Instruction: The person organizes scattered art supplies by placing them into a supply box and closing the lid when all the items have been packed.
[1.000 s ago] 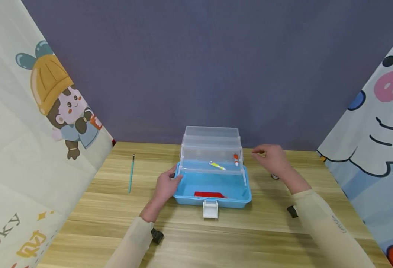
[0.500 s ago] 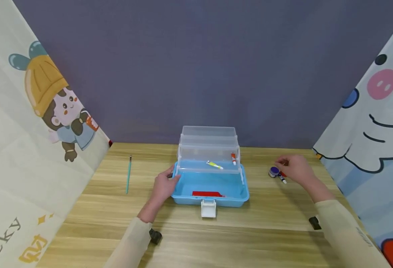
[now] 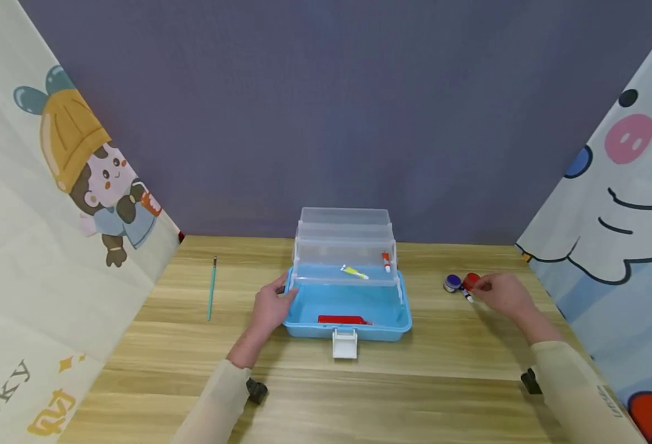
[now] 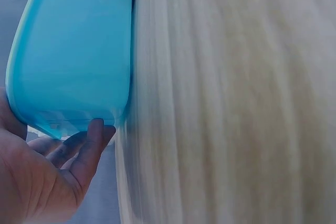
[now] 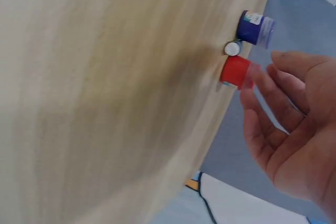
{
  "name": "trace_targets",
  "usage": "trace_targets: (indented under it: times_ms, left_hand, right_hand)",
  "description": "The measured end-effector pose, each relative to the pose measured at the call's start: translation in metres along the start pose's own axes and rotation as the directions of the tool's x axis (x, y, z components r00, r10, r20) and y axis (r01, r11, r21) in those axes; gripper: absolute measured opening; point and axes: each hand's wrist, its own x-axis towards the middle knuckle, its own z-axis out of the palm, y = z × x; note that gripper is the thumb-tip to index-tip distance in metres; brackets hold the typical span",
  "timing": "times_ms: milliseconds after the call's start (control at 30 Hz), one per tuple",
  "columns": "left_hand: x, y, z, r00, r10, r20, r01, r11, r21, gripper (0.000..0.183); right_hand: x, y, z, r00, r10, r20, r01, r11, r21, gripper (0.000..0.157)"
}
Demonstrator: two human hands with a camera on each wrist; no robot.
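Observation:
A light blue storage box with clear fold-out trays stands open mid-table in the head view. My left hand grips its left end, thumb over the rim and fingers against the outer wall. To the right, my right hand is at a red paint jar, its fingertips right at the jar and the thumb apart from it. A dark blue paint jar stands beside the red one. Between them lies a small paint tube, its white cap facing the right wrist camera.
On a clear tray lie a yellow tube and a red tube. A red bottle-like piece lies in the box's base. The white latch hangs down in front. A teal paintbrush lies at left.
My right hand has moved right, away from the box's trays to the paint jars, then a little lower, uncovering the red jar. The left hand stays on the box.

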Motion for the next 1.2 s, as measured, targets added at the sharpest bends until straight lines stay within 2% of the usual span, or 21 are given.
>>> trace_targets:
  times_ms: [167, 267, 500, 667, 767, 900, 1200]
  left_hand:
    - [0.001, 0.000, -0.001, 1.000, 0.013, 0.000, -0.013, 1.000, 0.004, 0.053]
    - [0.002, -0.001, -0.002, 1.000, 0.005, 0.001, -0.005, 1.000, 0.008, 0.053]
    - [0.002, 0.000, -0.003, 1.000, -0.005, 0.015, 0.005, 1.000, -0.005, 0.054]
    - [0.000, 0.000, -0.003, 0.999, -0.024, 0.028, 0.024, 1.000, -0.007, 0.054]
    - [0.000, 0.000, -0.003, 0.999, -0.022, 0.031, 0.022, 1.000, -0.014, 0.053]
    - [0.001, 0.001, -0.002, 1.000, -0.020, 0.021, 0.020, 1.000, -0.016, 0.053]
    - [0.000, 0.002, -0.002, 0.999, -0.031, 0.030, 0.031, 0.999, -0.027, 0.053]
  right_hand:
    - [0.000, 0.006, 0.008, 0.991, 0.105, 0.082, -0.106, 0.994, 0.015, 0.034]
    - [0.001, 0.008, 0.013, 0.989, 0.125, 0.079, -0.126, 0.992, 0.011, 0.036]
    - [0.004, 0.010, 0.024, 0.996, 0.093, 0.014, -0.093, 0.996, -0.011, 0.037]
    - [0.004, 0.015, 0.029, 0.996, 0.079, 0.039, -0.078, 0.997, -0.027, 0.029]
    - [0.004, 0.017, 0.029, 0.993, 0.103, 0.056, -0.100, 0.994, -0.043, 0.022]
    - [0.005, 0.016, 0.028, 0.988, 0.141, 0.069, -0.139, 0.990, -0.032, 0.028]
    - [0.005, 0.015, 0.025, 0.990, 0.131, 0.051, -0.128, 0.990, -0.062, 0.029]
